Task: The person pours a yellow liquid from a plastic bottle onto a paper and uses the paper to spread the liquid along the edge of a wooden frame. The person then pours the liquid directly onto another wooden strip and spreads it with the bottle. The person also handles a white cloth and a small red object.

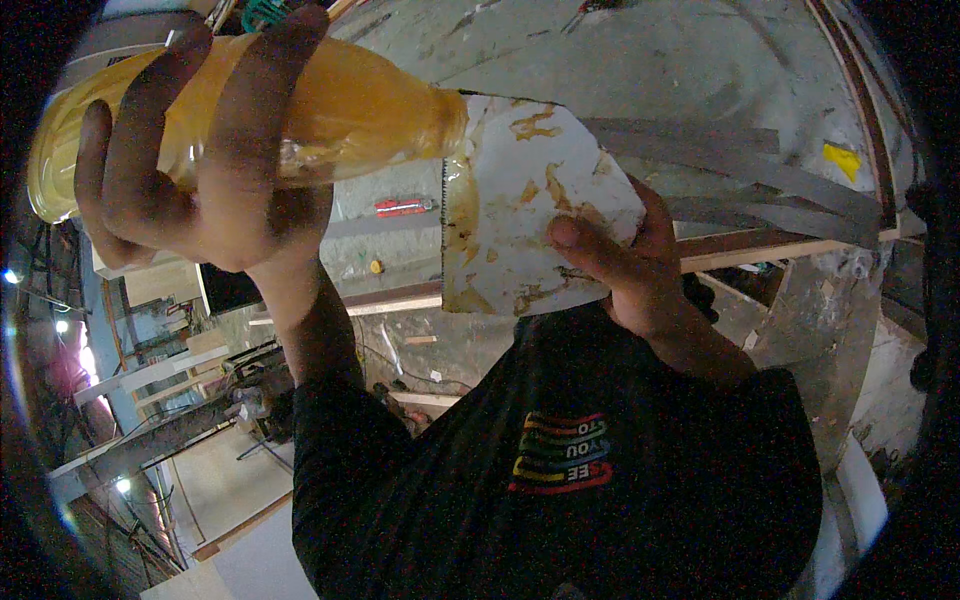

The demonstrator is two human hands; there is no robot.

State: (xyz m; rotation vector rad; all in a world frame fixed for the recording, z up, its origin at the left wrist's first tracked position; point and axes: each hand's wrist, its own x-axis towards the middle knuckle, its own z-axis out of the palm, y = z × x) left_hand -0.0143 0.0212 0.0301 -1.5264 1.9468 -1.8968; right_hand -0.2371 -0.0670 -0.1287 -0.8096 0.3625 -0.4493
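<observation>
**Bottle [375, 95] held with its mouth at the spreader's [505, 215] toothed edge**

The bottle is likely to handle as a soft, squeezable plastic body, with some weight if well filled; its fill level cannot be told. Its shiny wall may be slippery, so it is best taken round the broad middle, where the left grip [235, 205] is closed about it, fingers wrapped across the near side. The spreader should prove light, thin and fairly stiff, slick wherever it is smeared. It is best pinched at the rounded end, as is done by the right grip [645, 255]: nearly closed, thumb on the near face, fingers behind.

Both things are held up over the surface [540, 60]. The bottle is tipped on its side, amber-yellow and glossy, tapered toward a mouth that is pointed right. Whether the spreader is touched by it cannot be told. The spreader is white, blotched with brownish residue, finely toothed along its left edge, where a wet yellowish streak is seen below the mouth.
</observation>
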